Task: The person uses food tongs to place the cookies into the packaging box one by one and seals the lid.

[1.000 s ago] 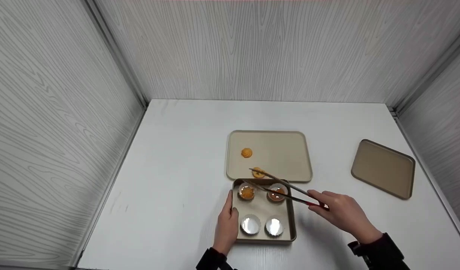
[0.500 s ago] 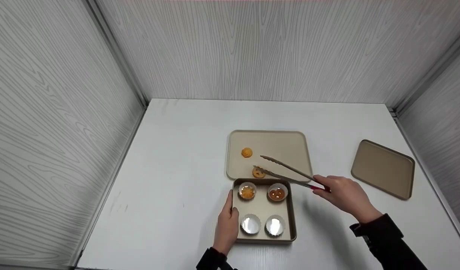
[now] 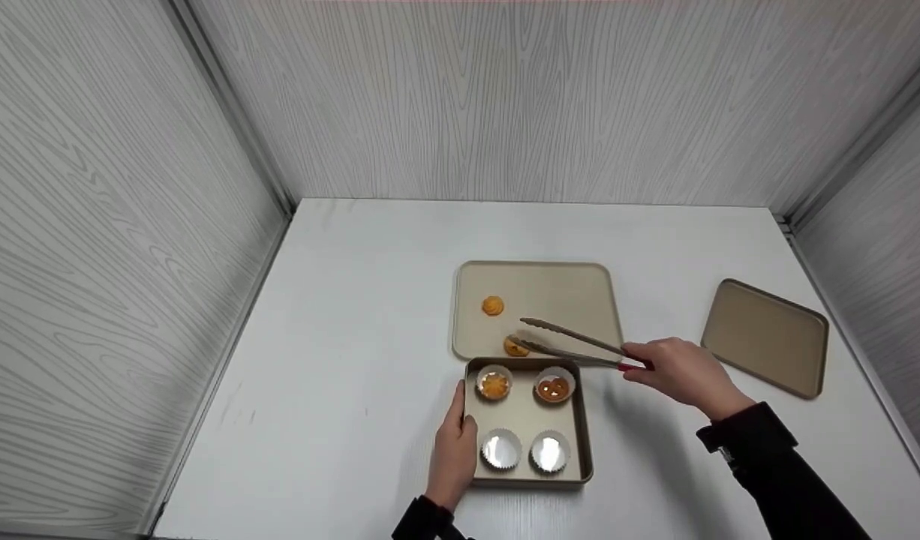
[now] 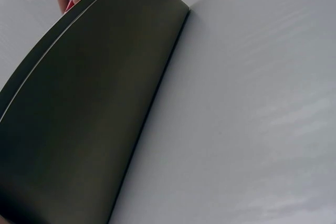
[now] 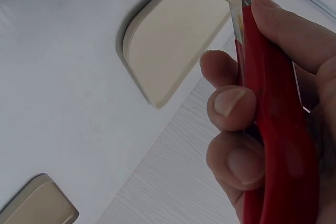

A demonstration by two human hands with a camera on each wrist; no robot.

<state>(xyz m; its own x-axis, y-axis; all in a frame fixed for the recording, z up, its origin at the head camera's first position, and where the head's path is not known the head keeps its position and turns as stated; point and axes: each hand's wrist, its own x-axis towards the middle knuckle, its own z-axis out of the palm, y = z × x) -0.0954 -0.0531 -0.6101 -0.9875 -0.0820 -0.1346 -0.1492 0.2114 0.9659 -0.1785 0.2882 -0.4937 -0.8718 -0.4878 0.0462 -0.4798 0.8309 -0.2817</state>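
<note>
In the head view my left hand [image 3: 454, 454] holds the left wall of a deep square baking pan [image 3: 531, 484], thumb at the rim. White-and-silver baking cups stand in the pan: an orange swirled piece [image 3: 494, 386] fills the back left cup, glossy orange-brown pieces [image 3: 553, 388] the back right one. Both front cups, such as the left cup [image 3: 501, 449], show bare shiny bottoms. My right hand [image 3: 683, 375] grips metal tongs [image 3: 572, 335] by their red handles [image 5: 278, 103]. The tong arms stand apart; the lower tip overlaps a round cookie [image 3: 514, 347] on the beige tray [image 3: 565, 292].
Another orange swirled cookie [image 3: 493, 305] lies on the beige tray, left of its middle. A smaller brown tray [image 3: 768, 337] sits at the right of the white table [image 3: 355, 315]. Grey wood-patterned panels [image 3: 535, 105] enclose the table's back and sides.
The tongs have swung away from over the pan's back right cup to the beige tray, their arms spreading apart. My right hand has moved up and slightly right; the left hand stays put.
</note>
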